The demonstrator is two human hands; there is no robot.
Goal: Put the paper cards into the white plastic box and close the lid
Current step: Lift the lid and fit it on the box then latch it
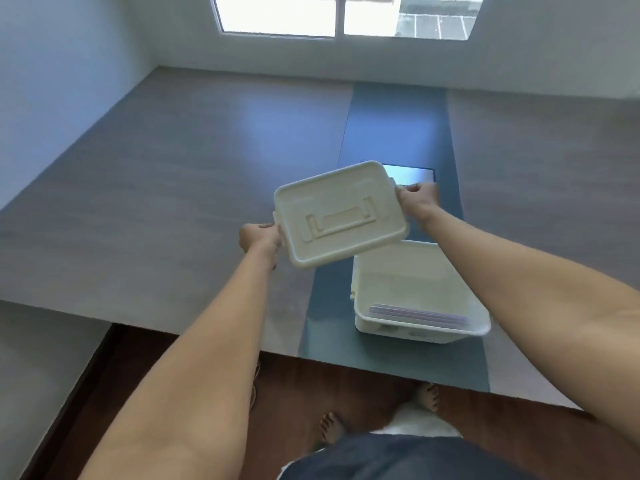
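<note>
Nearest the person, at the front edge of the grey table (pixel 173 202), the white plastic box (pixel 420 332) sits open on a blue runner (pixel 398 126) that crosses the tabletop from near to far. The paper cards (pixel 419 315) already lie inside it, stacked against the near wall, so the loading part of the job looks finished and only the closing remains. Just beyond and to the left of the box, the lid (pixel 341 214) is held in the air, top side up with its moulded handle showing, tilted and only partly overlapping the box's far left corner. The left hand (pixel 259 237) pinches the lid's left short end and the right hand (pixel 417 197) grips the opposite end (an even, two-sided hold that probably makes it easier to line the lid up square over the rim). To seat it, the lid would need to come toward the person and to the right, then level out. Behind the right hand a flat shiny thing lies on the runner, too hidden to identify, and a window (pixel 343 15) brightens the far wall.
</note>
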